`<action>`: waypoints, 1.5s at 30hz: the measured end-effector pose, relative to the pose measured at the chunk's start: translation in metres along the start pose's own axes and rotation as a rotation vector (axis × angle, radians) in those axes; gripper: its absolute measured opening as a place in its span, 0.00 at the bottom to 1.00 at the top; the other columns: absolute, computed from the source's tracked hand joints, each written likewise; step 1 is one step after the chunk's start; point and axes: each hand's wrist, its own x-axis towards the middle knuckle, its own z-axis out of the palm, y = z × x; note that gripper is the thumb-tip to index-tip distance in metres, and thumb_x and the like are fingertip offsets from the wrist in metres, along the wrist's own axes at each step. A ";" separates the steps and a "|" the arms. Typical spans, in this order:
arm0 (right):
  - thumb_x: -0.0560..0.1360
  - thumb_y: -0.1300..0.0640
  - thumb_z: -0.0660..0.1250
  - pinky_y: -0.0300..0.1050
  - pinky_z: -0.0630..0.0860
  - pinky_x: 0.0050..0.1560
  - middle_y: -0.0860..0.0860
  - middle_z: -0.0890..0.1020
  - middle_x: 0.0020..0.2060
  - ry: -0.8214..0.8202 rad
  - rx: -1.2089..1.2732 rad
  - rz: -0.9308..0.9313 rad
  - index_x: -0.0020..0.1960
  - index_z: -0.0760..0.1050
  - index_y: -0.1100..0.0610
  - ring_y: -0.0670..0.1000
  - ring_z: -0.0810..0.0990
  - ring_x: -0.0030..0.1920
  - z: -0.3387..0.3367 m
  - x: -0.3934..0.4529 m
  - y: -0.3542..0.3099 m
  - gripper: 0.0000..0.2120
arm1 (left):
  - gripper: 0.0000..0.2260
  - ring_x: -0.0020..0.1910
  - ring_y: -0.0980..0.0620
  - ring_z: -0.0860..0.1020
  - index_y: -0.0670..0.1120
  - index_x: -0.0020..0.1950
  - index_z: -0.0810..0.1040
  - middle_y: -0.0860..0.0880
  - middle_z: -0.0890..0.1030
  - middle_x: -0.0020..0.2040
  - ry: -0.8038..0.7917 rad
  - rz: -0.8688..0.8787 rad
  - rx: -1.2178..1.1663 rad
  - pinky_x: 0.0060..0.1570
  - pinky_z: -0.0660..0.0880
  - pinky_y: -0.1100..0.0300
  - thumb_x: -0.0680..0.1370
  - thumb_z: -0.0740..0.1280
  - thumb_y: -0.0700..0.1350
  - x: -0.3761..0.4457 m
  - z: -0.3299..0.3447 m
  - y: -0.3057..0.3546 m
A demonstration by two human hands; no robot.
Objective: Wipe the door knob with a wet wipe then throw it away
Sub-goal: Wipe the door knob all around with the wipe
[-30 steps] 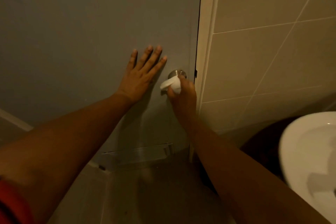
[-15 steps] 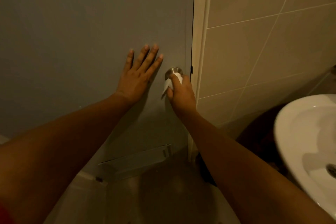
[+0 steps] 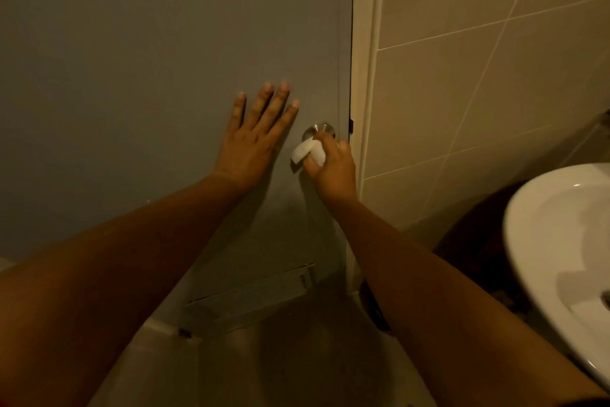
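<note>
A round metal door knob [image 3: 317, 130] sits near the right edge of a grey door [image 3: 165, 60]. My right hand [image 3: 331, 169] is closed around the knob from below, holding a white wet wipe [image 3: 307, 151] against it. A flap of the wipe hangs out to the left of my fingers. Only the knob's top shows above my hand. My left hand [image 3: 255, 142] lies flat on the door just left of the knob, fingers spread and pointing up.
A pale door frame [image 3: 363, 76] and a beige tiled wall [image 3: 478, 76] stand right of the door. A white sink [image 3: 561, 258] juts in at the lower right. A vent grille [image 3: 251, 294] sits low in the door, above the tiled floor.
My right hand has shifted slightly on the knob, and the wipe's flap now sticks out further left. My left hand stays flat on the door.
</note>
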 end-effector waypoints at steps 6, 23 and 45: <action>0.78 0.57 0.63 0.53 0.76 0.55 0.61 0.69 0.63 -0.153 -0.496 -0.281 0.69 0.68 0.53 0.61 0.73 0.59 -0.012 0.006 0.008 0.20 | 0.44 0.74 0.48 0.29 0.50 0.79 0.42 0.48 0.43 0.80 -0.021 -0.006 0.020 0.73 0.32 0.45 0.74 0.70 0.41 -0.001 0.001 0.000; 0.75 0.53 0.69 0.40 0.77 0.54 0.52 0.74 0.60 0.161 0.216 0.110 0.68 0.70 0.52 0.49 0.75 0.57 0.015 -0.006 -0.003 0.22 | 0.38 0.79 0.42 0.50 0.49 0.80 0.50 0.44 0.51 0.80 0.021 0.008 0.012 0.72 0.34 0.45 0.75 0.68 0.41 0.000 -0.003 0.001; 0.74 0.60 0.70 0.30 0.78 0.36 0.50 0.76 0.52 0.108 0.493 0.232 0.63 0.73 0.54 0.44 0.77 0.46 0.006 -0.003 -0.015 0.18 | 0.38 0.79 0.43 0.49 0.50 0.80 0.49 0.45 0.50 0.80 -0.006 0.001 0.009 0.72 0.33 0.46 0.76 0.67 0.39 -0.002 -0.005 0.001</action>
